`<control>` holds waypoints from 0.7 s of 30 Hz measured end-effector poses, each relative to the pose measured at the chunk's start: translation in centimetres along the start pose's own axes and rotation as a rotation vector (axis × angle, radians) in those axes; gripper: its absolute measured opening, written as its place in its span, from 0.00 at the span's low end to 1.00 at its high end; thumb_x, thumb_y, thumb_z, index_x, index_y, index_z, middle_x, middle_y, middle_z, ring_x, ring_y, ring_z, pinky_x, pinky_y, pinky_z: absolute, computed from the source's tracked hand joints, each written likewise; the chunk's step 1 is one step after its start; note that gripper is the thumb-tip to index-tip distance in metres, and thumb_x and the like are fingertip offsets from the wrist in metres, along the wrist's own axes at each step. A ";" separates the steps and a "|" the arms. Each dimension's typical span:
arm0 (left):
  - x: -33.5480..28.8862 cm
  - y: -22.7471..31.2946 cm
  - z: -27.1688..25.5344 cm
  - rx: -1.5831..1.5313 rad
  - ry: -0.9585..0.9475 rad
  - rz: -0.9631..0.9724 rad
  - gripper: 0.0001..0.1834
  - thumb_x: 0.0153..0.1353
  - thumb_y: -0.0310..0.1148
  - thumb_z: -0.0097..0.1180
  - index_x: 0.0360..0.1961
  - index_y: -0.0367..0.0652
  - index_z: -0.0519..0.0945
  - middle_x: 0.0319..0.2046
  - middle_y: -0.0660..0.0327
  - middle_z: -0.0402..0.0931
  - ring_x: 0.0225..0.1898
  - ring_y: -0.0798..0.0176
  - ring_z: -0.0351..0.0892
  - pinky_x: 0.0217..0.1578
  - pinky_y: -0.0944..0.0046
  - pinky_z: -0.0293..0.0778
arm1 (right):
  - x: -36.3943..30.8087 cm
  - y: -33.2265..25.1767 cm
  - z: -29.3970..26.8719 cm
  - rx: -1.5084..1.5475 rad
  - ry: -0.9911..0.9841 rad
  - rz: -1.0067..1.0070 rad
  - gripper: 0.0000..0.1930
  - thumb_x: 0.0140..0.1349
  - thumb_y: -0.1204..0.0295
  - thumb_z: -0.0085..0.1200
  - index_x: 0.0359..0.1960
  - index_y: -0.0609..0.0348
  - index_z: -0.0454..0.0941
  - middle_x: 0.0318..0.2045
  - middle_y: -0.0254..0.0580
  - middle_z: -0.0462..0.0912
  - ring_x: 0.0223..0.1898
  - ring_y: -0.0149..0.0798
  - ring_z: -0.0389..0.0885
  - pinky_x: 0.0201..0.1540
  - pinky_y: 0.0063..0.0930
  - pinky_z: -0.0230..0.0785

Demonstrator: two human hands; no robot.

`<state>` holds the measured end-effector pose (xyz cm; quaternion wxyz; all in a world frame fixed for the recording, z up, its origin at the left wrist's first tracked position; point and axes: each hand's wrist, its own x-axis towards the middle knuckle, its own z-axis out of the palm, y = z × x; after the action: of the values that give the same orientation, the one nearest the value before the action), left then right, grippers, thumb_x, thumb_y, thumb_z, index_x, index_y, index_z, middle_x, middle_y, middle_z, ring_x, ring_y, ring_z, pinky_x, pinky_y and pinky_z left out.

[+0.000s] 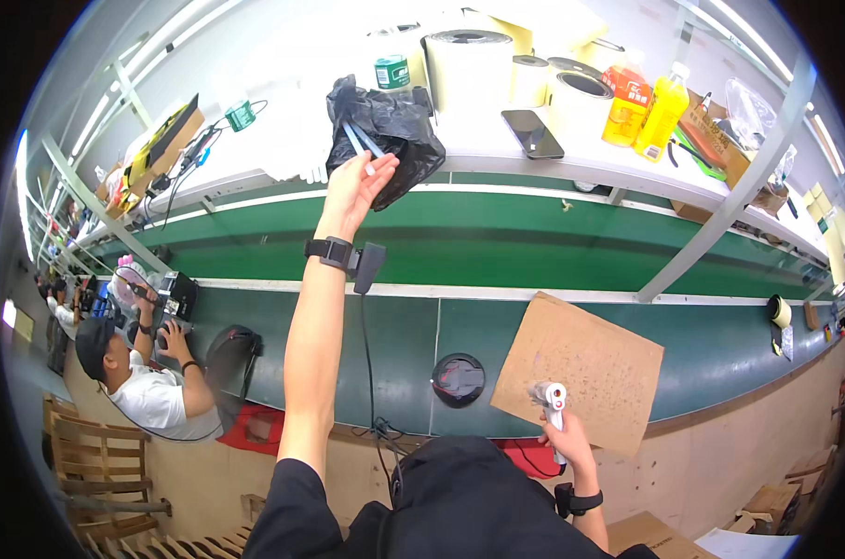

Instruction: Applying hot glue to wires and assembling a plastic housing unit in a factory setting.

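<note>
Nearest, a dark shirt [478,503]; cardboard [590,340] beyond the right fingers [554,431], a black bag [411,140] past the left fingers [382,164]. Right grip a white gun-shaped tool [556,395]; left pinch pale sticks [353,140]: fetching, I'd judge; next needs a steady pull.

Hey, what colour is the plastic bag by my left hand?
The plastic bag is black; it shows in the head view.
</note>
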<state>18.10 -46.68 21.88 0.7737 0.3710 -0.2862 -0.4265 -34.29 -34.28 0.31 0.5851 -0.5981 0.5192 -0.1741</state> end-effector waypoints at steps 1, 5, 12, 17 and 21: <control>-0.4 0.3 -0.2 0.019 0.001 0.005 0.15 0.71 0.31 0.53 0.52 0.30 0.72 0.54 0.40 0.77 0.56 0.51 0.80 0.51 0.62 0.81 | -0.3 -0.1 0.1 0.001 0.005 0.000 0.13 0.60 0.77 0.50 0.45 0.70 0.76 0.29 0.43 0.82 0.26 0.34 0.84 0.27 0.26 0.76; -6.2 -1.3 -0.6 -0.096 -0.077 -0.234 0.12 0.71 0.33 0.53 0.50 0.36 0.77 0.48 0.53 0.80 0.44 0.62 0.82 0.39 0.67 0.80 | -1.8 0.1 0.5 0.003 0.032 0.031 0.14 0.58 0.76 0.51 0.45 0.70 0.76 0.29 0.45 0.83 0.26 0.35 0.86 0.28 0.29 0.77; -23.4 -4.1 1.9 0.491 -0.348 -0.311 0.10 0.58 0.26 0.68 0.40 0.32 0.83 0.32 0.58 0.82 0.30 0.71 0.80 0.27 0.72 0.75 | -2.7 1.8 0.5 -0.269 0.049 -0.095 0.14 0.57 0.72 0.53 0.43 0.67 0.77 0.27 0.48 0.83 0.26 0.37 0.84 0.30 0.35 0.76; -29.0 -6.9 4.8 0.920 -0.568 0.093 0.09 0.53 0.23 0.72 0.34 0.34 0.85 0.34 0.56 0.85 0.35 0.65 0.84 0.36 0.67 0.80 | -2.0 -2.8 2.3 -0.306 -0.085 -0.199 0.19 0.54 0.70 0.53 0.45 0.69 0.76 0.35 0.63 0.83 0.40 0.62 0.82 0.45 0.47 0.72; -30.4 -9.2 8.3 0.969 -0.671 0.150 0.08 0.54 0.24 0.70 0.33 0.35 0.84 0.33 0.55 0.85 0.33 0.59 0.85 0.34 0.64 0.78 | -3.0 -5.2 4.6 -0.374 -0.111 -0.183 0.17 0.54 0.68 0.53 0.42 0.70 0.75 0.40 0.65 0.80 0.47 0.64 0.79 0.50 0.51 0.70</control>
<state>-6.64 -26.26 15.15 0.4114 0.5056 -0.7025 -0.2855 -29.57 -30.60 4.93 0.4736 -0.7495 0.4530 -0.0939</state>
